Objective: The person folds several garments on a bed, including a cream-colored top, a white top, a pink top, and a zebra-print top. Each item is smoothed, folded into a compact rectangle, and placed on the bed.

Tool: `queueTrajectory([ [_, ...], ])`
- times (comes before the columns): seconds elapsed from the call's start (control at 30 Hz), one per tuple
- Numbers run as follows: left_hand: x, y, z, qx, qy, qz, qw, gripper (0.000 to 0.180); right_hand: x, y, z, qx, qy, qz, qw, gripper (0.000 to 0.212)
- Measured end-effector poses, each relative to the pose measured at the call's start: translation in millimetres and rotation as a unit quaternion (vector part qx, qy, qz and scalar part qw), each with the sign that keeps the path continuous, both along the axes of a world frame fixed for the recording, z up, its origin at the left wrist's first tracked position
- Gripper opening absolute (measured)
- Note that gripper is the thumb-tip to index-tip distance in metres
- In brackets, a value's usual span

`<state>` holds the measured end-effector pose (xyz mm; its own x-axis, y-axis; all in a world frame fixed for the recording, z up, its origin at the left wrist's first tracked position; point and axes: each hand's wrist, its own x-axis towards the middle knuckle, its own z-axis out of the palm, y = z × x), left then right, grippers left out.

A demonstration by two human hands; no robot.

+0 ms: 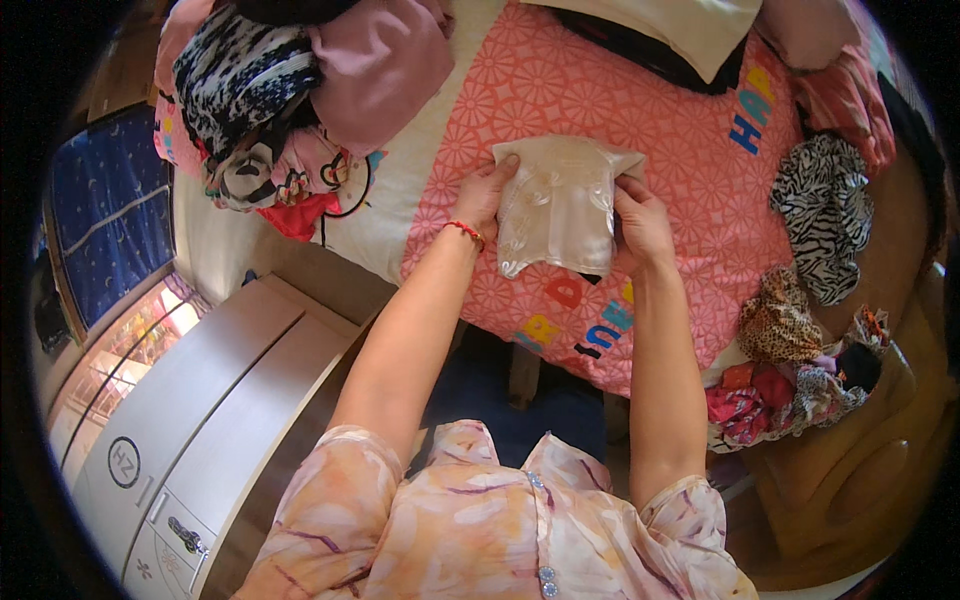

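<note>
Between my two hands is a folded cream garment (556,205), shiny like satin, with a pale leafy pattern on its front. My left hand (484,197) pinches its left edge, thumb on top; a red bracelet circles that wrist. The right edge is gripped by my right hand (643,222), whose fingertips are partly hidden behind the cloth. The garment is held over a coral bedsheet (680,300) with white wheel-like patterns and coloured letters.
A heap of clothes (380,75) lies at the far left of the bed. Cream and black clothing (670,35) rests at the far edge. On the right are a zebra-print cloth (825,215) and smaller printed garments (780,390). A white cabinet (220,400) stands at left.
</note>
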<state>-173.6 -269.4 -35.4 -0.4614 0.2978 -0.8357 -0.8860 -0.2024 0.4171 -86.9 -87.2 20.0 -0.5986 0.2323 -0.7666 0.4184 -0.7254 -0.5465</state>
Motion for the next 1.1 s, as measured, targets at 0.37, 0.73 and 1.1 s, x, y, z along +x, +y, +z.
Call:
queueTrajectory([
  [0.37,1.5,-6.0,0.7,0.036,0.010,0.009,0.999,0.031,4.9,52.5,-22.4,0.530,-0.057,0.198,0.823,0.018],
  [0.73,-4.7,-16.2,16.5,0.080,-0.024,-0.067,0.994,0.040,32.2,43.1,-8.0,0.517,-0.052,0.122,0.846,0.033],
  [1.1,58.9,-24.0,72.9,0.043,0.063,-0.087,0.993,0.034,34.2,72.5,33.4,0.192,0.026,0.257,0.947,0.027],
])
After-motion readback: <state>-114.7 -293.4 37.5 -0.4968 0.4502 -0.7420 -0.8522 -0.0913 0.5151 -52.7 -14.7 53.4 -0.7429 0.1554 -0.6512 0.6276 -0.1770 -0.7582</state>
